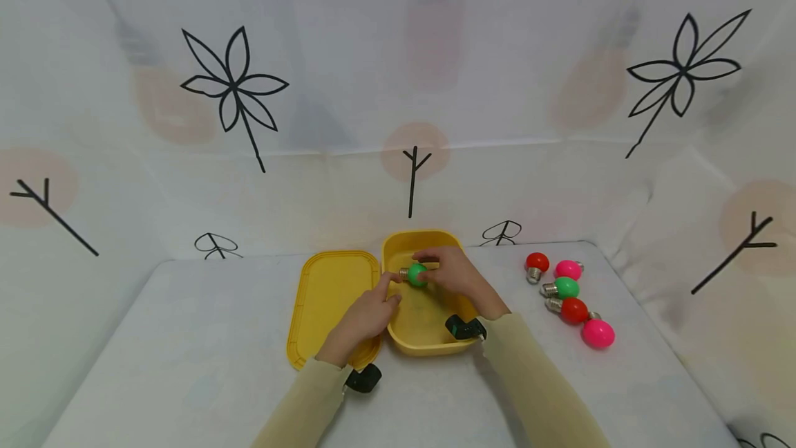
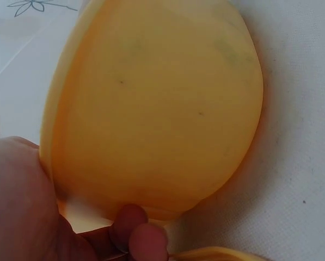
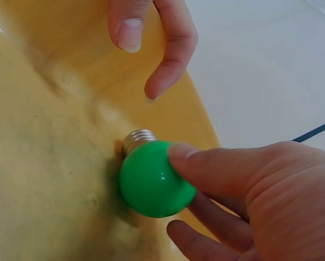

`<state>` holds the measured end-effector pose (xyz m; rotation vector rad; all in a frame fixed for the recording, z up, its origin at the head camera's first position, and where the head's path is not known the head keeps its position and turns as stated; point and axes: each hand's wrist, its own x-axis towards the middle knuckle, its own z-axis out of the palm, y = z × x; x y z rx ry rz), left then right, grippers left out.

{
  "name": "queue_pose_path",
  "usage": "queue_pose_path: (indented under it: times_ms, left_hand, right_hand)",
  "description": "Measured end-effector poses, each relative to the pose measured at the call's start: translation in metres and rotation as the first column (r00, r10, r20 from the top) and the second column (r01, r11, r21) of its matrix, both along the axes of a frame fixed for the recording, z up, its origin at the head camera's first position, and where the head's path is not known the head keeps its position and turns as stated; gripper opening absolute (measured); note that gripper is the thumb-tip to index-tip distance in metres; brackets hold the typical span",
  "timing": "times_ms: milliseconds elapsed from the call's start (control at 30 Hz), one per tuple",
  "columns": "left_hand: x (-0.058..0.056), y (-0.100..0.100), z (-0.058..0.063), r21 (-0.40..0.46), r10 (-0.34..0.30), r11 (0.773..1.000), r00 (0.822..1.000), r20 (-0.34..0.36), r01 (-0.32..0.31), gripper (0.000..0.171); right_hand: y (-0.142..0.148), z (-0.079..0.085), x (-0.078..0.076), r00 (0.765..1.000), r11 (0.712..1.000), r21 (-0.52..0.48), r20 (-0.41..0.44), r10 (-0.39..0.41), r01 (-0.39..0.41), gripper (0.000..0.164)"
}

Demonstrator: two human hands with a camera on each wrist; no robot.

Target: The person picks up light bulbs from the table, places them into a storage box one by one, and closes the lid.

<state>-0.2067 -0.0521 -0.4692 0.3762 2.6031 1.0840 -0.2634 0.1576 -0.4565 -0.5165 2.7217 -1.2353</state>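
A green light bulb (image 1: 418, 274) with a silver screw base lies inside a yellow plastic box (image 1: 418, 327). My right hand (image 1: 459, 275) reaches over the box and pinches the bulb's round part, the thumb on top in the right wrist view. The screw base points left, toward my left hand (image 1: 363, 315). That hand is at the box's left rim with its index finger stretched out close to the base. In the right wrist view, a small gap separates its fingertips from the bulb (image 3: 157, 179). The yellow box (image 2: 162, 109) fills most of the left wrist view.
A flat yellow lid (image 1: 329, 296) lies left of the box, partly under my left forearm. On the right side of the white table are red bulbs (image 1: 537, 262), pink bulbs (image 1: 598, 334) and another green bulb (image 1: 567, 287). A patterned cloth backdrop (image 1: 348, 199) rises behind.
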Motion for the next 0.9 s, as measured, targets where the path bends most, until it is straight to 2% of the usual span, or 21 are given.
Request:
queue_pose_path:
  times_ms: [600, 900]
  left_hand:
    - [0.0, 0.0, 0.0, 0.006, 0.004, 1.0, 1.0, 0.004, -0.004, 0.033]
    - [0.0007, 0.0006, 0.0003, 0.004, 0.003, 1.0, 1.0, 0.008, -0.003, 0.029]
  right_hand:
    - [0.0004, 0.0008, 0.0006, 0.999, 0.997, -0.06, -0.029, -0.043, 0.041, 0.034]
    - [0.0034, -0.0007, -0.0014, 0.999, 0.983, -0.177, -0.026, -0.047, 0.041, 0.033]
